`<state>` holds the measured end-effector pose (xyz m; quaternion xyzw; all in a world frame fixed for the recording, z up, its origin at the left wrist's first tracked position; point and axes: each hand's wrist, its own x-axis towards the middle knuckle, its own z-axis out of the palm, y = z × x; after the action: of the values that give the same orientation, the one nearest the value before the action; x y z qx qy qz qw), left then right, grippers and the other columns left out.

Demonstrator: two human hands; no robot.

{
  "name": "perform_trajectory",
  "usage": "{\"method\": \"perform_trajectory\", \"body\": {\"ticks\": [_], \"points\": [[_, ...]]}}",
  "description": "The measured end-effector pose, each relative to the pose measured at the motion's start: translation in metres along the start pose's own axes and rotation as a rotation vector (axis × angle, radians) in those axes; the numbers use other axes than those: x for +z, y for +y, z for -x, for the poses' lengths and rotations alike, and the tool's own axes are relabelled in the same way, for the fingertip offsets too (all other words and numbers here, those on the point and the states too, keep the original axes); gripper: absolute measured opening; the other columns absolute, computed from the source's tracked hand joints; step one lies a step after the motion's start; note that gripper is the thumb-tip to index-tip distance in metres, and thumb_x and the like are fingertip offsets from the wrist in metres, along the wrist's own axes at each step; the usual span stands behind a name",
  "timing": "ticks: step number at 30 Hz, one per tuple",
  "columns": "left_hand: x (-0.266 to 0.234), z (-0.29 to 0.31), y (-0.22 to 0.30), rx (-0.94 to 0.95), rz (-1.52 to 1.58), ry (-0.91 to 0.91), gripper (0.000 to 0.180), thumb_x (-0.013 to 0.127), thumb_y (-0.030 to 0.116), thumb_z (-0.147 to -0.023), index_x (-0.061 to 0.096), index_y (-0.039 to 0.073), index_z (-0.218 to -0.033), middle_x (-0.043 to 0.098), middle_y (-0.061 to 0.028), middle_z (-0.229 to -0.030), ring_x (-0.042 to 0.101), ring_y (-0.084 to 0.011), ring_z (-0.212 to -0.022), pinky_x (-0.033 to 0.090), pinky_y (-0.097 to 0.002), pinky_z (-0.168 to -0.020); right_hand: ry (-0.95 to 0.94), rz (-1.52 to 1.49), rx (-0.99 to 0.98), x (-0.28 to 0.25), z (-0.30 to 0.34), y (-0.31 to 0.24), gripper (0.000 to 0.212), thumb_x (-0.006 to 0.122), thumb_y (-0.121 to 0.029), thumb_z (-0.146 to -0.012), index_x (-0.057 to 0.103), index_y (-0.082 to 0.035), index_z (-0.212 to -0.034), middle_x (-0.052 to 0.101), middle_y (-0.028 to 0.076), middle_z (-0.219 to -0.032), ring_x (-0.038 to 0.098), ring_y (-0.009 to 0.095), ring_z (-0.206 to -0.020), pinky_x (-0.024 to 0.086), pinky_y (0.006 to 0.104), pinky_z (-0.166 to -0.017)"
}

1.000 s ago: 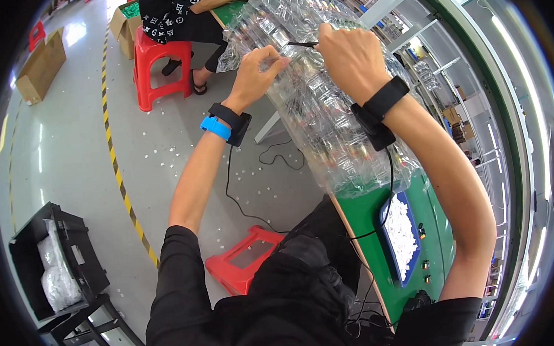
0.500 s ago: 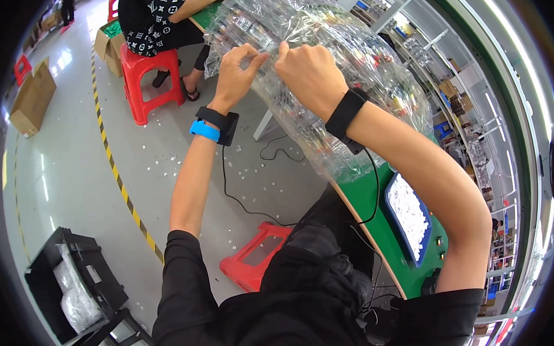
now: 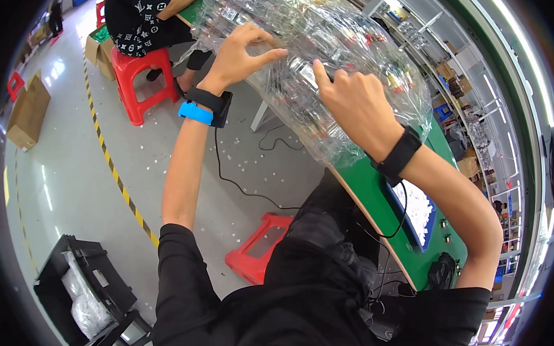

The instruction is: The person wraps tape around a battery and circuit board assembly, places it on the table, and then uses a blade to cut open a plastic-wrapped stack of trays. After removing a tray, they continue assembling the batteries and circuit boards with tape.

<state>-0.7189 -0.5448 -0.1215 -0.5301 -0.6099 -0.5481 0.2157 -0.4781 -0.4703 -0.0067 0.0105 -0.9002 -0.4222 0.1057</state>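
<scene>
- Plastic bag (image 3: 340, 55): clear, glinting, with small dark and red bits inside.
- Counter (image 3: 375, 194): green top, pale wooden edge.
- Left wristband (image 3: 195, 112): bright blue beside black.
- Right wristband (image 3: 398, 153): black.
- Stools (image 3: 136, 71): red.
- Floor (image 3: 64, 180): grey, with a yellow-and-black striped line.
- Crate (image 3: 61, 290): black.
</scene>
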Motion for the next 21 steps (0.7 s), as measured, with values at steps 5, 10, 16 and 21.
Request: {"method": "perform_trajectory", "body": {"ticks": [5,10,16,21], "points": [[0.01,0.006,0.009,0.093,0.059,0.099,0.031,0.077,0.03,-0.087,0.069,0.004,-0.101,0.064,0.0,-0.087,0.058,-0.014,-0.075,0.047,-0.0261,-0.079,0.014,-0.111,0.048,-0.009,0.028,0.013,0.058,0.061,-0.006,-0.082,0.052,-0.003,-0.139,0.064,0.009,-0.073,0.067,0.025,-0.061,0.051,0.0354,-0.052],[0.013,0.013,0.013,-0.164,0.349,0.015,0.023,0.075,0.024,-0.089,0.068,0.004,-0.098,0.065,0.0011,-0.083,0.058,-0.0103,-0.076,0.046,-0.025,-0.079,0.144,-0.205,0.037,-0.003,-0.013,0.006,0.059,0.062,-0.007,-0.081,0.052,-0.003,-0.14,0.064,0.009,-0.072,0.067,0.025,-0.061,0.052,0.0354,-0.052],[0.021,0.031,0.028,-0.199,0.263,0.075,0.019,0.076,0.02,-0.088,0.067,0.004,-0.095,0.061,0.004,-0.076,0.054,-0.0052,-0.075,0.042,-0.0235,-0.07,0.093,-0.165,0.036,0.022,-0.014,0.011,0.058,0.062,-0.007,-0.081,0.054,-0.001,-0.138,0.064,0.008,-0.07,0.068,0.024,-0.062,0.052,0.034,-0.052],[0.013,0.041,0.042,-0.214,0.174,-0.008,0.025,0.08,0.025,-0.083,0.068,0.005,-0.089,0.063,0.0031,-0.076,0.056,-0.0085,-0.072,0.041,-0.0258,-0.068,-0.024,-0.093,0.061,-0.001,0.029,0.019,0.06,0.063,-0.008,-0.08,0.054,-0.002,-0.139,0.062,0.007,-0.072,0.067,0.021,-0.062,0.051,0.0329,-0.051]]}}
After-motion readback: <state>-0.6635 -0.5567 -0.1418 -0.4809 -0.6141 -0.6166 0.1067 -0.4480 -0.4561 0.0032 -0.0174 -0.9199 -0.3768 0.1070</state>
